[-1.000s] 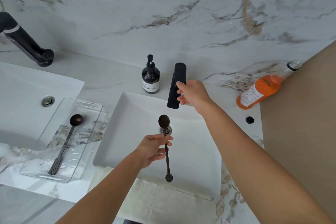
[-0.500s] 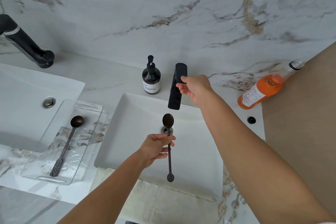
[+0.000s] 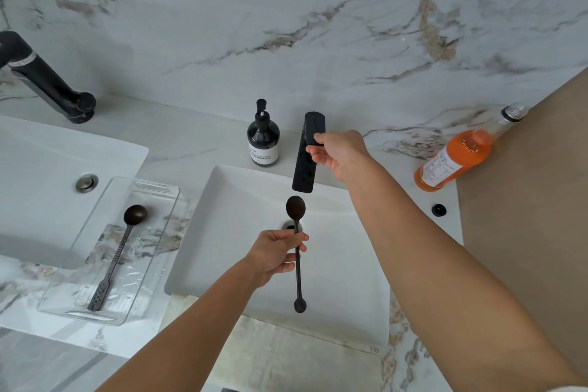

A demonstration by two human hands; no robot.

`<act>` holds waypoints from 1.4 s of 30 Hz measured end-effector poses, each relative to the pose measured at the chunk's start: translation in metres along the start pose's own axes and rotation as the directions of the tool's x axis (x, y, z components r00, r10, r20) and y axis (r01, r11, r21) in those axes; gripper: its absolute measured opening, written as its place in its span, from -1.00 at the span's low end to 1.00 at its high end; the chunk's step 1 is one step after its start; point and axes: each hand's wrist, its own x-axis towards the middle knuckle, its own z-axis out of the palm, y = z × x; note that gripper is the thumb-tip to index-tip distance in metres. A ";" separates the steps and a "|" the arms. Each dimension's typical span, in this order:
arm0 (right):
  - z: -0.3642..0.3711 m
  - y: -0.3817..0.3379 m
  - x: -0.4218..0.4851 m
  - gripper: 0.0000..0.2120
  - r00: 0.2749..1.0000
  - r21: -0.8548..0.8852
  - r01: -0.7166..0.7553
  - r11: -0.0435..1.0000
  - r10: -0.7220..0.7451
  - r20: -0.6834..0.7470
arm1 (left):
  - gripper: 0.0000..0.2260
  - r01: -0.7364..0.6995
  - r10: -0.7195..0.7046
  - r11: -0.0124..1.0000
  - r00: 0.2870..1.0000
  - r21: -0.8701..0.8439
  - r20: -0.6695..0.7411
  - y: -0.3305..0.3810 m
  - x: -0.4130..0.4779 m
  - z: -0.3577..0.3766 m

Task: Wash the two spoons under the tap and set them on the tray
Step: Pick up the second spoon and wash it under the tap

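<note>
A slim dark round-bowled spoon (image 3: 297,251) is gripped mid-handle by the left hand (image 3: 276,253), the grip clenched around it, bowl at 12 o'clock beneath the flat black tap spout (image 3: 308,156). The tap lever is pinched by the right hand (image 3: 342,153). No water is visible, so rinsing of the second spoon is judged in hand; flow is needed next. At 9 o'clock, a dark perforated-handled spoon (image 3: 118,251) lies in the clear glass tray (image 3: 79,251).

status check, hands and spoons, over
Left hand shut on spoon over sink. Right hand on tap. Other spoon in tray. Nothing blocking.
</note>
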 end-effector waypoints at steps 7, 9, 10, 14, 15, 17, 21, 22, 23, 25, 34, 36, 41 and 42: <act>0.002 -0.008 0.004 -0.74 0.999 0.040 0.010 0.999 -0.009 -0.034 | -0.85 0.009 -0.009 1.000 1.000 -0.009 0.009 0.003 0.003 0.004; 0.002 -0.011 0.006 -0.75 1.000 0.050 0.010 0.999 -0.008 -0.028 | -0.85 0.010 -0.010 1.000 1.000 -0.016 0.010 0.003 0.004 0.004; 0.002 -0.011 0.006 -0.76 1.000 0.056 0.008 0.998 -0.007 -0.021 | -0.84 0.012 -0.012 1.000 1.000 -0.016 0.011 0.003 0.004 0.003; -0.002 -0.006 0.003 -0.77 0.999 0.118 0.011 0.993 -0.017 0.046 | -0.83 0.013 -0.013 1.000 1.000 -0.021 0.016 0.003 0.006 0.002; -0.006 -0.004 0.003 -0.76 0.998 0.138 0.017 0.990 -0.025 0.058 | -0.82 0.015 -0.014 1.000 1.000 -0.022 0.014 0.003 0.007 0.002; -0.019 0.009 0.008 -0.73 0.999 0.192 0.031 0.981 -0.033 0.004 | -0.82 0.016 -0.016 1.000 1.000 -0.025 0.011 0.004 0.008 0.002; -0.039 0.073 0.016 -0.91 0.977 0.112 -0.122 0.986 0.139 -0.161 | -0.80 0.013 -0.013 0.999 1.000 -0.034 0.006 0.003 0.010 0.001; -0.038 0.093 0.014 -0.90 0.977 0.045 -0.181 0.982 0.185 -0.105 | -0.80 0.012 -0.011 0.999 1.000 -0.037 0.009 0.003 0.010 0.001; -0.035 0.112 0.010 -0.87 0.973 0.000 -0.230 0.973 0.230 -0.013 | -0.80 0.010 -0.010 0.999 1.000 -0.042 0.014 0.003 0.010 0.001; -0.025 0.136 0.002 -0.76 0.936 -0.008 -0.301 0.954 0.297 0.189 | -0.83 0.004 -0.003 0.998 1.000 -0.060 0.026 0.003 0.011 0.001; -0.014 0.139 -0.004 -0.85 0.868 0.081 -0.208 0.975 0.146 0.475 | -0.87 -0.017 0.017 1.000 1.000 0.007 0.002 0.011 0.010 -0.004; -0.011 0.137 -0.004 -0.86 0.915 0.062 -0.202 0.978 0.165 0.369 | -0.86 -0.023 0.023 0.997 1.000 0.073 0.009 0.011 0.010 -0.002; -0.007 0.126 0.005 -0.92 0.952 0.001 -0.176 0.984 0.170 0.253 | -0.85 -0.032 0.030 0.996 0.999 0.087 0.027 0.016 0.011 0.005; -0.009 0.122 0.006 -0.96 0.930 0.017 -0.194 0.981 0.178 0.320 | -0.84 -0.034 0.032 0.996 0.999 0.085 0.017 0.017 0.012 0.004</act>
